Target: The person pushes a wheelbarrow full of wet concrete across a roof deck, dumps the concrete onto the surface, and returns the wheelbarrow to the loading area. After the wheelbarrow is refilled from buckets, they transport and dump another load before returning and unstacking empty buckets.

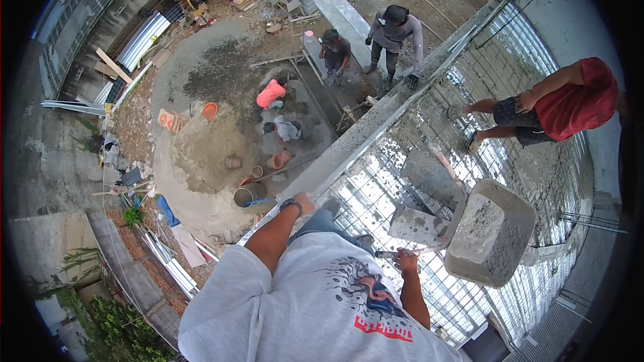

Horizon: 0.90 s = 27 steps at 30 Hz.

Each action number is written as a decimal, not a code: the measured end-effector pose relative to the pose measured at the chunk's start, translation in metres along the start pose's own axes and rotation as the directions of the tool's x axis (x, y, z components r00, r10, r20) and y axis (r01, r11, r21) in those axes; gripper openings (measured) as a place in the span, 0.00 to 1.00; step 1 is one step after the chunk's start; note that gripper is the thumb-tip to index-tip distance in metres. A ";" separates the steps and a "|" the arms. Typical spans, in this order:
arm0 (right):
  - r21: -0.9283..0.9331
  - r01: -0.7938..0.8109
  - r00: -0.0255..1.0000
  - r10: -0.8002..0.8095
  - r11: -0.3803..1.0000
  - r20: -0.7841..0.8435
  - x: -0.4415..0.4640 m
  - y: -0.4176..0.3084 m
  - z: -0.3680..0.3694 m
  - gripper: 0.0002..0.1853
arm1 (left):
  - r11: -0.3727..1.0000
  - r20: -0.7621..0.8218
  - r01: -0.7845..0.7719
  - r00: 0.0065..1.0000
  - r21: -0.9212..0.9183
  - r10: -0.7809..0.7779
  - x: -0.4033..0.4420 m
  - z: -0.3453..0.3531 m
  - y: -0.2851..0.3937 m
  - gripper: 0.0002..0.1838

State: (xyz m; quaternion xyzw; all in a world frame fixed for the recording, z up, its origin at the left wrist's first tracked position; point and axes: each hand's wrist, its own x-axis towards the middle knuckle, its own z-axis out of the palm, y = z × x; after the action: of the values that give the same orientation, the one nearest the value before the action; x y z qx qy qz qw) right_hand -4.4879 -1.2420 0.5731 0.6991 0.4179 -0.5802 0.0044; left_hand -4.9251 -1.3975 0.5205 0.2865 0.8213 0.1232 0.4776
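My left hand [304, 204], with a dark watch on the wrist, rests at the concrete ledge [329, 184]; its fingers are too small to make out. On the other side, my right hand [406, 261] is closed round the handle [387, 254] of a tool that lies across the rebar mesh. Right of this hand stands a wheelbarrow [493, 231] crusted with grey cement, with wet mix inside. A flat grey board [414, 224] spattered with cement lies between the wheelbarrow and my legs.
A person in a red shirt [580, 97] stands on the rebar mesh [376, 181]. Beyond the ledge, a person in grey [400, 30] reaches to it. Below are more people, a sand pile [211, 151], buckets and a dark drum [250, 194].
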 end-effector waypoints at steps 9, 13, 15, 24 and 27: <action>0.014 -0.002 1.000 0.002 1.000 -0.011 0.001 0.004 0.004 0.13 | 0.999 -0.032 -0.046 0.998 0.010 0.046 -0.005 -0.005 0.002 0.26; 0.023 0.006 1.000 -0.006 1.000 -0.007 -0.002 0.001 0.005 0.13 | 0.998 -0.021 -0.051 0.998 0.030 0.051 0.000 -0.005 -0.001 0.26; 0.052 0.001 1.000 -0.002 0.999 0.007 -0.002 0.001 0.005 0.13 | 0.999 -0.016 -0.038 0.999 0.027 0.039 0.001 -0.005 -0.001 0.25; 0.045 0.012 1.000 -0.013 0.999 0.014 0.005 0.007 0.003 0.12 | 0.998 -0.002 -0.046 0.999 0.034 0.046 0.001 -0.004 -0.001 0.24; 0.060 0.044 0.999 -0.045 0.997 0.026 0.009 0.011 0.002 0.12 | 0.999 -0.012 -0.049 0.999 -0.005 0.049 0.004 -0.001 -0.004 0.23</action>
State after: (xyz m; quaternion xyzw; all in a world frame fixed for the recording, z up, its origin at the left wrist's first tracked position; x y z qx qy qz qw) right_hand -4.4838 -1.2451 0.5601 0.6815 0.4158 -0.6018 -0.0238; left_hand -4.9287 -1.3985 0.5159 0.3046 0.8166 0.1389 0.4702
